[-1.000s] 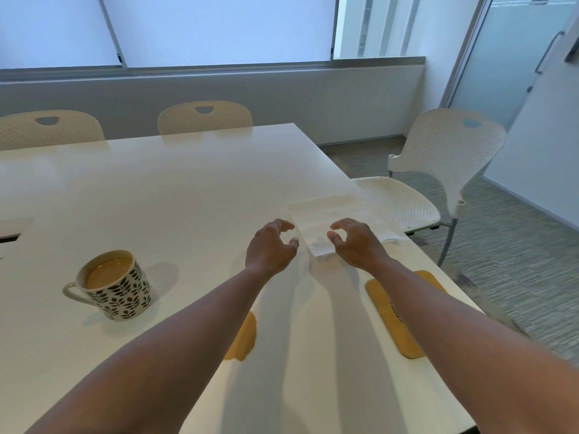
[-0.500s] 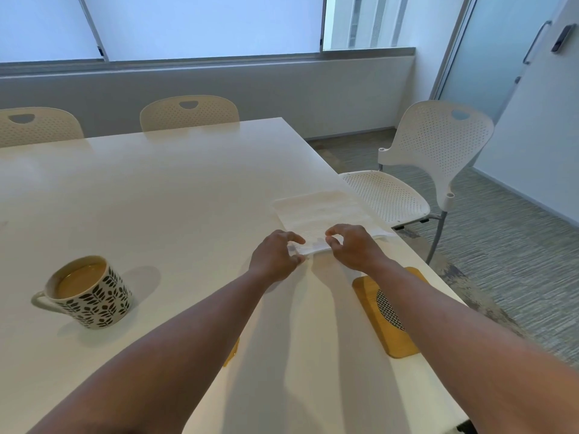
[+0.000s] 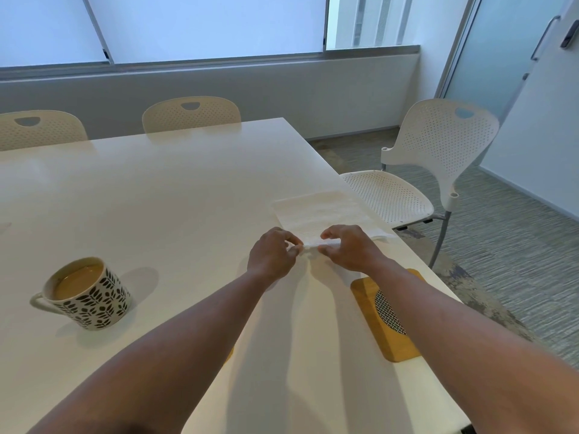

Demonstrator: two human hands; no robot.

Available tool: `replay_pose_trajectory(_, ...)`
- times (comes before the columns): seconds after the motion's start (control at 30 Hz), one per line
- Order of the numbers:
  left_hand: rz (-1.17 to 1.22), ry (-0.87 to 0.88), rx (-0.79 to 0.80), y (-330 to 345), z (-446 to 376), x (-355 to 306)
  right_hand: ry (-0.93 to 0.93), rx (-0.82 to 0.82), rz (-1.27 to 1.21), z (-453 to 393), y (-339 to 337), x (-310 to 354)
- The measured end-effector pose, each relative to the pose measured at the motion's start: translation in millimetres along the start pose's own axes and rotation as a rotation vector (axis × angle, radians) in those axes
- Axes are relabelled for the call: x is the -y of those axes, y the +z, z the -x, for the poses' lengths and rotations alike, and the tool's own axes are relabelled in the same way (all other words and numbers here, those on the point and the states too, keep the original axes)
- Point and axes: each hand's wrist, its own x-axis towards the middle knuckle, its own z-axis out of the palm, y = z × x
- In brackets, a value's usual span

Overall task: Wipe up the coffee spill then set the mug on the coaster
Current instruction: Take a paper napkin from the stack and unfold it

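A white paper towel (image 3: 322, 213) lies flat near the table's right edge. My left hand (image 3: 272, 253) and my right hand (image 3: 346, 247) both pinch its near edge, which is lifted and rolled a little between the fingers. A mug (image 3: 89, 294) with a black leaf pattern, full of milky coffee, stands at the left, handle pointing left. A wooden coaster (image 3: 371, 300) with a patterned centre lies under my right forearm. Only a sliver of the brown coffee spill (image 3: 231, 353) shows beside my left forearm; the arm hides most of it.
The white table (image 3: 175, 195) ends close on the right, and a white perforated chair (image 3: 438, 158) stands just past that edge. Two cream chairs (image 3: 191, 114) are tucked in along the far side, under the windows.
Both hands came down onto the paper towel's near edge and closed on it, lifting it slightly. The view shifted, so the mug and coaster sit differently in frame.
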Motion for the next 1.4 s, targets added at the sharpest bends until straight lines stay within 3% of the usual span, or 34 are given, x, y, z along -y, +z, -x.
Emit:
replay_pose_trajectory(0.57,0.132,-0.089,-0.001,-5,-8,4,-0.061,0.011,-0.039,-7,8,4)
replay_pose_trajectory(1.0,0.135,-0.048,0.007,-4,-6,2,-0.090,0.046,-0.098,-14,16,11)
replay_pose_trajectory(1.4,0.192,-0.073,0.006,-4,-3,4,-0.009,0.020,-0.020,-18,17,16)
